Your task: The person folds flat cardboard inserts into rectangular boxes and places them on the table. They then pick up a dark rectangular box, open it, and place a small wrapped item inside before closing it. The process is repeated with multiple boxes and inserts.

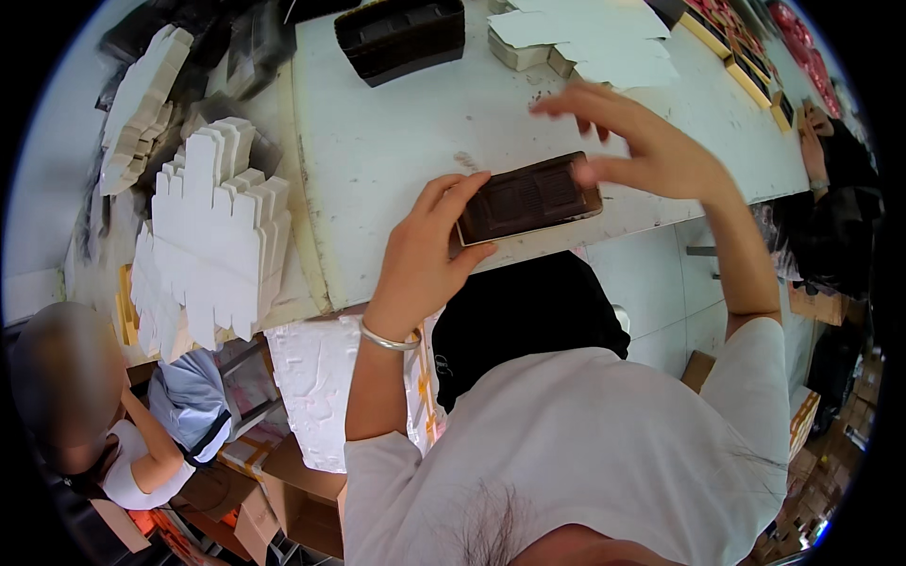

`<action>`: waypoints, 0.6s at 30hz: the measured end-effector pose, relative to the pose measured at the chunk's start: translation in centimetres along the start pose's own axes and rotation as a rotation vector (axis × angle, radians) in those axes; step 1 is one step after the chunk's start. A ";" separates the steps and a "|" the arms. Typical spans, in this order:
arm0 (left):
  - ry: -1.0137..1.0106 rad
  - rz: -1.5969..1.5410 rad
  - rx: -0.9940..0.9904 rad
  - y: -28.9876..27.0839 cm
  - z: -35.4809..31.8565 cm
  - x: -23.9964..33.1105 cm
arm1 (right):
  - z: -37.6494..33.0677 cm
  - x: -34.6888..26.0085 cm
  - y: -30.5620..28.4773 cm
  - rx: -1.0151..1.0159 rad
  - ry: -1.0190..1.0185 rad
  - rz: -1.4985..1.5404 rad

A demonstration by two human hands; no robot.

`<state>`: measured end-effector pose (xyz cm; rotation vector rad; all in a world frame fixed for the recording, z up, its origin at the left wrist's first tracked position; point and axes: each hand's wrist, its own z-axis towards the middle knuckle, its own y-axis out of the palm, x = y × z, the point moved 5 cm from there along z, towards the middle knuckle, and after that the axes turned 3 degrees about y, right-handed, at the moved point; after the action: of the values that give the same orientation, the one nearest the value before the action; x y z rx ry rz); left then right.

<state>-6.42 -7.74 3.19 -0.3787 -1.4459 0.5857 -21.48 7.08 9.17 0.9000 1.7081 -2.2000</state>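
A shallow rectangular box with a dark brown moulded plastic tray [525, 200] in it lies near the table's front edge, tilted slightly up to the right. My left hand [429, 241] grips its left end, fingers on the far side and thumb on the near side. Over the right end, my right hand [632, 137] is spread, slightly blurred, with its fingers raised above the table. Its thumb is at the tray's right end; whether it touches cannot be made out. At the far side stands a stack of dark plastic trays [401, 40].
Flat white die-cut cardboard blanks [212, 226] are piled at the left, more cardboard blanks [585, 38] at the far right. Filled boxes [731, 57] line the far right edge. Another person [123, 424] sits at lower left; a co-worker's hand [813, 141] shows at right.
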 end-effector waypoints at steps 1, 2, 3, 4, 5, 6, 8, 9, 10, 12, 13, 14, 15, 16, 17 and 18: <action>0.003 -0.027 -0.010 -0.3 0.0 -0.1 | -1.0 0.2 -0.1 -0.135 0.011 0.102; -0.013 -0.041 -0.036 -0.4 0.2 -0.1 | -1.9 0.4 0.0 -0.268 0.027 0.203; -0.029 -0.056 -0.062 -0.4 0.5 0.0 | -2.6 1.0 1.0 -0.251 -0.031 0.232; -0.044 -0.070 -0.087 -0.4 0.8 0.1 | -3.1 1.0 1.5 -0.218 -0.061 0.211; 0.005 -0.034 -0.091 -0.5 0.9 0.3 | -3.7 0.5 2.2 -0.186 -0.091 0.194; 0.054 0.001 -0.094 -0.5 1.1 0.5 | -4.1 0.3 2.8 -0.153 -0.120 0.176; 0.118 0.053 -0.106 -0.6 1.4 0.6 | -4.2 0.1 3.5 -0.065 -0.262 0.105; 0.132 0.071 -0.115 -0.7 1.6 0.5 | -4.1 -0.1 3.7 -0.030 -0.340 0.027; 0.147 0.090 -0.123 -0.8 1.8 0.5 | -4.2 -0.4 3.8 0.005 -0.419 -0.051; 0.120 0.109 -0.170 -0.7 2.0 0.1 | -4.0 -0.6 3.5 -0.051 -0.466 -0.157; 0.107 0.119 -0.193 -0.7 2.1 -0.1 | -3.8 -0.7 3.2 -0.080 -0.489 -0.211; 0.118 0.144 -0.187 -0.7 2.3 -0.1 | -3.6 -1.0 3.1 -0.117 -0.524 -0.281; 0.128 0.170 -0.181 -0.8 2.4 -0.2 | -3.4 -1.3 3.0 -0.154 -0.559 -0.352; 0.139 0.196 -0.175 -0.8 2.4 -0.1 | -3.2 -1.4 3.3 -0.192 -0.593 -0.423; 0.134 0.225 -0.157 -0.7 2.5 0.0 | -3.1 -1.2 3.6 -0.179 -0.599 -0.444; 0.128 0.254 -0.138 -0.5 2.4 0.2 | -3.0 -0.8 4.4 -0.166 -0.605 -0.465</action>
<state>-8.73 -8.29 3.94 -0.7041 -1.3278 0.6541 -17.60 8.37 5.73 -0.2262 1.8489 -2.2095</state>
